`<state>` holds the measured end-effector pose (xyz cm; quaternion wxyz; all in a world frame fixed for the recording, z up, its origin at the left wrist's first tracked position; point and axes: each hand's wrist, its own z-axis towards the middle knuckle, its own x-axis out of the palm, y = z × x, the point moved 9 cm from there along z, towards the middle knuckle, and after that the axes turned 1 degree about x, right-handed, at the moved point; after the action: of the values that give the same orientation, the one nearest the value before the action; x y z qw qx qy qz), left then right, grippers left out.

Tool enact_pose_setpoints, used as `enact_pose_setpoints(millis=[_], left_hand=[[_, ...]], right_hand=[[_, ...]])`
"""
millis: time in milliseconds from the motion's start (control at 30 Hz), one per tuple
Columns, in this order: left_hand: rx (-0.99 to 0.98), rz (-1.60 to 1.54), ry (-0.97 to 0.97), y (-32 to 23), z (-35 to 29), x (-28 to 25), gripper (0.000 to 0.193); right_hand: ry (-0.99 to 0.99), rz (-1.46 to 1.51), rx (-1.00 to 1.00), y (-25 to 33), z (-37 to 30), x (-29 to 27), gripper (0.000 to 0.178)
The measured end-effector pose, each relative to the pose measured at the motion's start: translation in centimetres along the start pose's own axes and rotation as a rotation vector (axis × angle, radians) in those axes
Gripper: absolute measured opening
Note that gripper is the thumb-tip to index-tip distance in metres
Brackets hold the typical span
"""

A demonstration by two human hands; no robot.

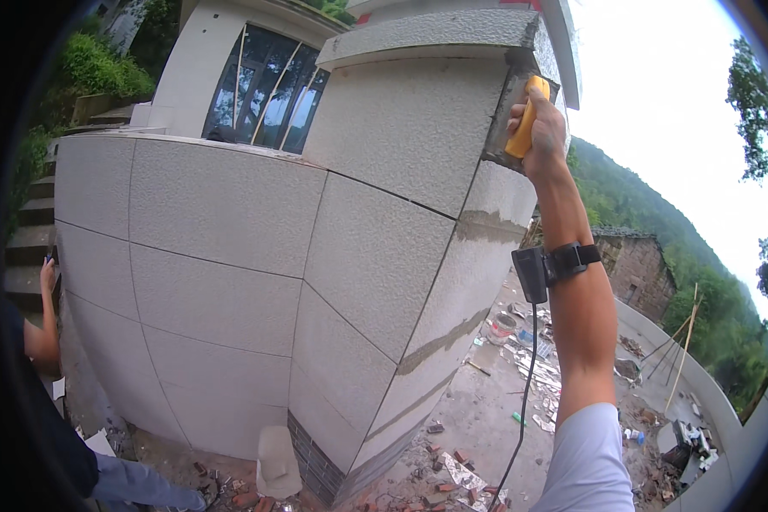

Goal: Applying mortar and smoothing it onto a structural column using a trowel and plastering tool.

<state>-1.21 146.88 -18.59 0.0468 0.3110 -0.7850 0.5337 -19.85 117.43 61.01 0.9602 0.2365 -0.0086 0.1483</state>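
Note:
My right hand is raised high and grips the yellow handle of a trowel. The trowel's blade lies against a strip of wet grey mortar on the corner of a wall clad in pale stone tiles. A black device is strapped to my right forearm, and a cable hangs down from it. My left hand is not in view.
Another person in dark clothes and jeans stands at the left edge with a hand raised near the wall. Broken bricks and rubble litter the ground by the wall's foot. A white bag leans at the base. Steps rise at left.

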Motion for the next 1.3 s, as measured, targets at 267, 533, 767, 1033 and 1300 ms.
enact_pose_setpoints(millis=[267, 533, 767, 1033, 1300], left_hand=[[-0.006, -0.003, 0.004, 0.3, -0.2, 0.4, 0.016], [0.006, -0.014, 0.007, 0.8, -0.8, 0.5, 0.016], [0.014, -0.026, 0.000, 1.4, -1.5, 0.0, 0.015], [0.004, -0.039, -0.012, 1.9, -1.9, -0.3, 0.015], [-0.006, -0.036, -0.010, 1.9, -1.9, -0.4, 0.015]], right_hand=[[-0.022, -0.062, 0.019, -0.1, 1.3, 0.0, 0.034], [-0.101, -0.260, 0.022, -0.5, 1.0, -0.7, 0.030], [-0.110, -0.278, -0.058, 0.7, -3.7, -2.8, 0.031], [0.016, -0.046, 0.014, -1.7, -8.6, -0.4, 0.029], [-0.138, -0.110, 0.079, -6.0, -8.0, -3.8, 0.032]])
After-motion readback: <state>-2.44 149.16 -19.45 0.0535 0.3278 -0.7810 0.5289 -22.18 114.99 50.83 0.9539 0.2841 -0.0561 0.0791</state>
